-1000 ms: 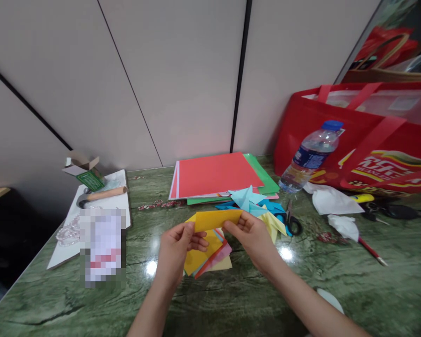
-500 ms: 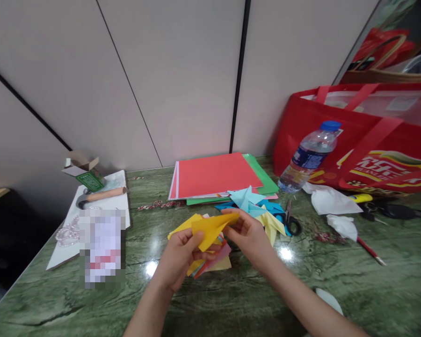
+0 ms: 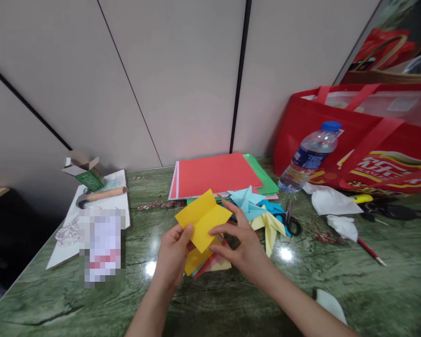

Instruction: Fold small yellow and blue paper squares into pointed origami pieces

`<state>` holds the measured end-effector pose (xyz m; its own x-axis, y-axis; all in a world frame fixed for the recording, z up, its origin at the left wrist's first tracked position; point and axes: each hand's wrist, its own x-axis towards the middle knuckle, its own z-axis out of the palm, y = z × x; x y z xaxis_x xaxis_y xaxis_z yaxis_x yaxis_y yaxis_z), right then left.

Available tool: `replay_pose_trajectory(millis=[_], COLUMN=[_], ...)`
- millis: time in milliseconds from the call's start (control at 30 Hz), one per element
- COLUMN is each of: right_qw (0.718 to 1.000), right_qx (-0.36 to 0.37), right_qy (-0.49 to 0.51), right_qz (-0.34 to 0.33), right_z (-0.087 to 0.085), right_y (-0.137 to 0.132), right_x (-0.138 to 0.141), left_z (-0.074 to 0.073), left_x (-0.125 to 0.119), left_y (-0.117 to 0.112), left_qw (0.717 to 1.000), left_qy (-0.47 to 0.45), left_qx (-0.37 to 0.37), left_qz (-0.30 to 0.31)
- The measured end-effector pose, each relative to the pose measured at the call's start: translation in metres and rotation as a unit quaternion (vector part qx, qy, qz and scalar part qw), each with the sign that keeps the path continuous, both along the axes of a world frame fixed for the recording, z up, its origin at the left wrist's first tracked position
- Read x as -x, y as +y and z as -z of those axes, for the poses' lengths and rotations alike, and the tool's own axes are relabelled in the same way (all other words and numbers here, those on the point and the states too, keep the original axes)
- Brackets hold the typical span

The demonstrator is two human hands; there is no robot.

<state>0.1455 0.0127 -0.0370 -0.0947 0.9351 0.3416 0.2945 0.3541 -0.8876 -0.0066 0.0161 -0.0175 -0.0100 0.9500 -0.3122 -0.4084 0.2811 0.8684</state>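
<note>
A yellow paper square (image 3: 203, 218) with a crease down its middle is held up above the green marble table (image 3: 231, 295). My left hand (image 3: 173, 255) pinches its lower left edge between thumb and fingers. My right hand (image 3: 240, 243) has its fingers spread along the sheet's right edge, touching it. Under my hands lies a small pile of coloured paper squares (image 3: 205, 262). Just behind my right hand sit folded paper shapes, light blue (image 3: 247, 199) and pale yellow (image 3: 270, 224).
A stack of large red and green sheets (image 3: 219, 178) lies by the wall. Scissors (image 3: 291, 220), a water bottle (image 3: 310, 157), a red bag (image 3: 365, 135) and crumpled tissues (image 3: 331, 201) are at right. A hammer (image 3: 101, 194) and small box (image 3: 84, 173) rest on a white board at left.
The yellow paper, folded into a strip a second ago, has been opened out into a flat creased square. My right hand shifted from pinching its end to spreading along its right edge.
</note>
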Motion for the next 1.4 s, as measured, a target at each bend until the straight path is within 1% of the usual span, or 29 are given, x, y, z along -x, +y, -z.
replay_pose_trajectory(millis=[133, 333, 500, 567, 667, 733, 833, 933, 1000, 1067, 1133, 1267, 1333, 1400], right_qw=[1.000, 0.998, 0.997, 0.997, 0.998, 0.998, 0.998, 0.998, 0.999, 0.999, 0.998, 0.996, 0.996, 0.996], right_qx=[-0.004, 0.027, 0.035, 0.034, 0.025, 0.017, 0.008, -0.004, 0.000, 0.020, 0.037, 0.042, 0.044, 0.041], right_qy=[-0.005, -0.001, -0.007, -0.009, -0.009, -0.014, -0.019, 0.000, 0.010, 0.011, 0.012, 0.018, 0.021, 0.027], right_qz=[0.025, 0.053, 0.071, 0.075, 0.063, 0.054, 0.056, 0.055, 0.045, 0.037, 0.042, 0.072, 0.074, 0.071], right_z=[0.001, 0.001, 0.003, 0.004, 0.003, 0.002, -0.001, -0.002, -0.003, -0.004, -0.006, -0.007, -0.007, -0.006], right_y=[0.001, 0.005, 0.006, 0.006, 0.006, 0.005, 0.005, 0.004, 0.003, 0.002, 0.001, 0.001, 0.002, 0.002], right_x=[0.000, 0.000, 0.000, 0.000, 0.000, -0.001, -0.002, -0.003, -0.002, -0.002, -0.001, 0.000, 0.000, -0.001], left_z=[0.001, -0.003, -0.001, 0.000, 0.001, 0.001, 0.002, 0.003, 0.003, 0.003, 0.001, -0.001, -0.001, -0.002], left_x=[-0.002, -0.002, -0.002, -0.001, 0.000, 0.000, 0.000, -0.001, -0.001, -0.001, -0.001, -0.001, -0.001, -0.002], left_y=[-0.001, -0.002, -0.004, -0.004, -0.003, -0.003, -0.003, -0.003, -0.004, -0.003, -0.003, -0.004, -0.004, -0.005], left_qw=[0.999, 0.995, 0.992, 0.993, 0.996, 0.997, 0.996, 0.993, 0.991, 0.991, 0.991, 0.990, 0.989, 0.989], left_qy=[-0.015, -0.053, -0.022, -0.009, 0.006, 0.014, 0.021, 0.023, 0.021, 0.017, 0.010, -0.015, -0.022, -0.022], left_qx=[-0.022, -0.046, -0.053, -0.046, -0.042, -0.040, -0.032, -0.036, -0.042, -0.045, -0.045, -0.045, -0.040, -0.034], left_qz=[0.027, 0.073, 0.110, 0.106, 0.075, 0.067, 0.083, 0.113, 0.123, 0.124, 0.123, 0.135, 0.144, 0.139])
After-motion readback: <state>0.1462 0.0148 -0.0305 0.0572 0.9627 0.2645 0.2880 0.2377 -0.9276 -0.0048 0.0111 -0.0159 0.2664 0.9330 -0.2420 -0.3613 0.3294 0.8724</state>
